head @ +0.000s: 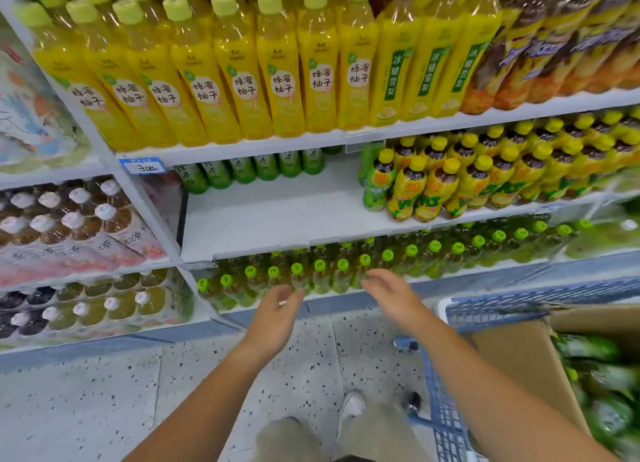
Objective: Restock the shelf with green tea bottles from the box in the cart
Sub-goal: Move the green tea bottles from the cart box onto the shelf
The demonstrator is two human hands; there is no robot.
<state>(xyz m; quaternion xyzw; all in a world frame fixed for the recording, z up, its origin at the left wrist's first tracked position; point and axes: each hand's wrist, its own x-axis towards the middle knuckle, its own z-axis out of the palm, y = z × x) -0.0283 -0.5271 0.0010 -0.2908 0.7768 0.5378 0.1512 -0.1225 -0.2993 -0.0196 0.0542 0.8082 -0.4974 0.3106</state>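
Observation:
Several green tea bottles (242,171) stand in a row at the back of the middle white shelf (277,216), whose front part is bare. More green bottles (595,378) lie in a cardboard box (519,354) inside the blue cart (446,423) at the lower right. My left hand (273,319) and my right hand (391,295) are stretched out in front of the lower shelf, fingers relaxed, holding nothing. Both hands hang below the bare shelf and left of the box.
Tall yellow bottles (277,81) fill the top shelf. Small yellow-capped bottles (467,177) crowd the right of the middle shelf. Green-capped bottles (343,267) line the shelf below. Packs of drinks (69,219) fill the left bay. Speckled floor (104,409) lies underfoot.

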